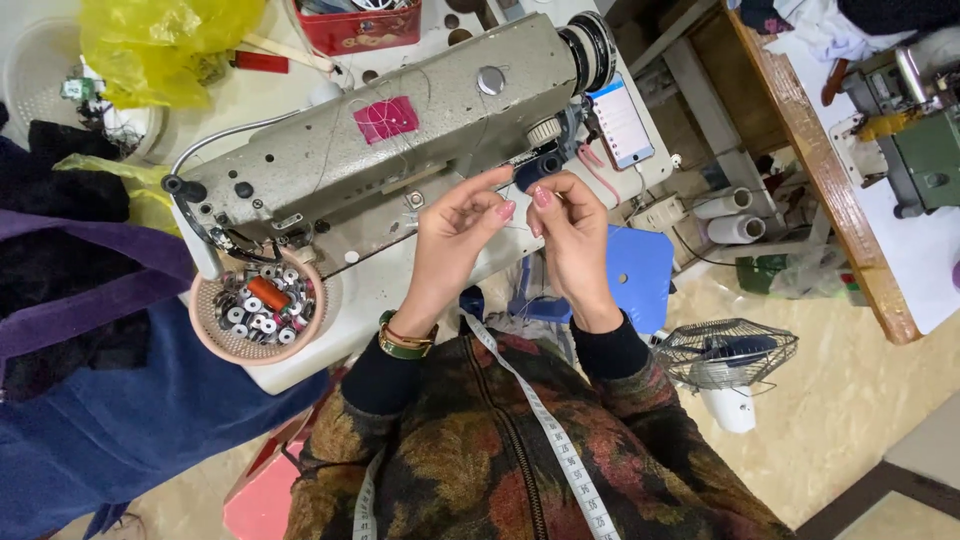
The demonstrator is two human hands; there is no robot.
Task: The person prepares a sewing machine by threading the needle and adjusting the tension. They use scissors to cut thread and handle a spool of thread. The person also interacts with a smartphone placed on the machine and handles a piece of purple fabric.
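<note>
Where the white surface [385,290] meets its front edge, the two hands work just above it, close to the right end of the grey sewing machine [400,140]. Open room is limited: the machine body fills the space behind the hands, a pink basket [215,345] of metal bobbins sits at the left, and dark blue cloth [130,400] hangs over the left edge. To the right, past the surface edge, lie a blue plastic seat [640,270] and a wire fan [725,355] on the floor.

The left hand [455,240] has thumb and forefinger pinched together on a fine thread [520,212], which is barely visible. The right hand [570,235] holds a small dark blue spool [538,168] at its fingertips, fingers closed on it. The spool sits just above the right hand, touching or nearly touching the machine's side near the handwheel [592,45].

The machine is painted metal, scuffed. A pink pincushion patch [386,118] lies on its top. A white tape measure [545,425] drapes down the patterned jacket. A phone [620,120] rests beside the handwheel.
</note>
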